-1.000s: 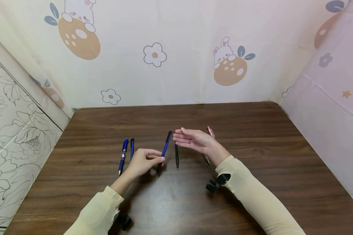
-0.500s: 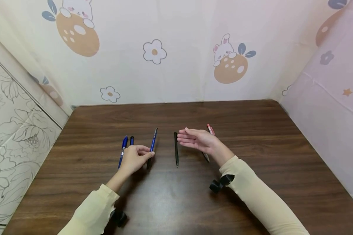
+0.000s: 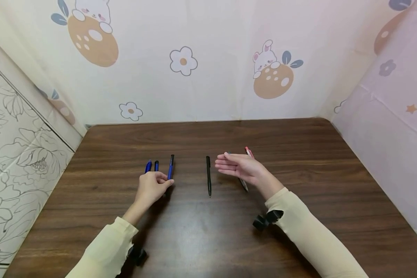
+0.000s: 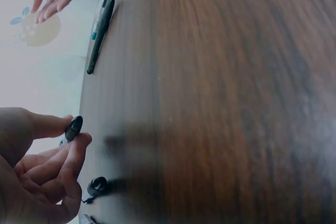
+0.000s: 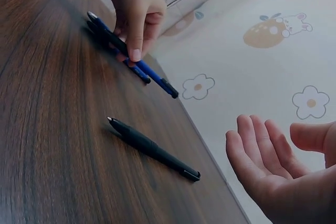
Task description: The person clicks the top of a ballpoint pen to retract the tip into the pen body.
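My left hand (image 3: 151, 189) pinches a blue pen (image 3: 171, 168) with a black clip end between thumb and fingers; in the right wrist view this pen (image 5: 151, 75) slants just above the table. Two more blue pens lie beyond that hand: one blue pen (image 3: 148, 166) at the far left, another blue pen (image 3: 156, 166) beside it, their lower parts hidden. Fingers extended and palm turned inward, my right hand (image 3: 243, 168) holds nothing. To its left lies a black pen (image 3: 209, 177). A red-ended pen (image 3: 248, 151) and a grey pen tip (image 3: 243, 185) show from behind the right hand.
The dark wooden table (image 3: 201, 239) carries all the pens. A patterned curtain (image 3: 215, 96) hangs along its back edge, with further panels at left and right. Black wrist devices (image 3: 268, 220) sit under both sleeves.
My left hand has carried the pinched blue pen leftward, from near the black pen to beside the other blue pens. My right hand has drifted slightly right, fingers still extended.
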A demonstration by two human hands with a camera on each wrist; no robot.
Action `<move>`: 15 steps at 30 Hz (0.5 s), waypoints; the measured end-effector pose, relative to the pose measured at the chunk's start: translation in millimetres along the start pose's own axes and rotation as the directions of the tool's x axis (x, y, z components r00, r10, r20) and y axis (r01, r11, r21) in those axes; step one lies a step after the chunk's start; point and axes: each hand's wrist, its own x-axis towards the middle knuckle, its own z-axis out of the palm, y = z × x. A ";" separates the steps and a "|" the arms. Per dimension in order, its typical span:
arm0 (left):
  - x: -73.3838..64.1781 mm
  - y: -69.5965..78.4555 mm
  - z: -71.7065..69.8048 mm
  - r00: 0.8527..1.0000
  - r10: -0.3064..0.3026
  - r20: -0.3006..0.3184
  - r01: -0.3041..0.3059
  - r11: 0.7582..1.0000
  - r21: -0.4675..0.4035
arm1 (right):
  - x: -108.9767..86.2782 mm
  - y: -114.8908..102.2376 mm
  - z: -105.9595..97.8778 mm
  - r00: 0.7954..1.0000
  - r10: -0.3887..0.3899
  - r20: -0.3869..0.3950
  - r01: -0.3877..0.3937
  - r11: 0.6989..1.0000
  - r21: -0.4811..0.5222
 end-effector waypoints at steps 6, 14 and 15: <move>-2.7 -2.0 -1.9 0.999 -0.022 -0.047 0.024 0.998 0.054 | -4.2 1.3 -4.7 1.000 -0.023 -0.016 0.022 0.996 -0.083; -5.5 -1.1 0.8 0.996 0.027 -0.086 -0.016 0.991 0.131 | -9.4 3.7 -10.6 0.998 -0.058 -0.039 0.050 0.983 -0.179; -5.8 -1.4 1.3 0.995 0.031 -0.092 -0.018 0.990 0.142 | -10.2 3.8 -10.8 0.997 -0.063 -0.044 0.054 0.981 -0.188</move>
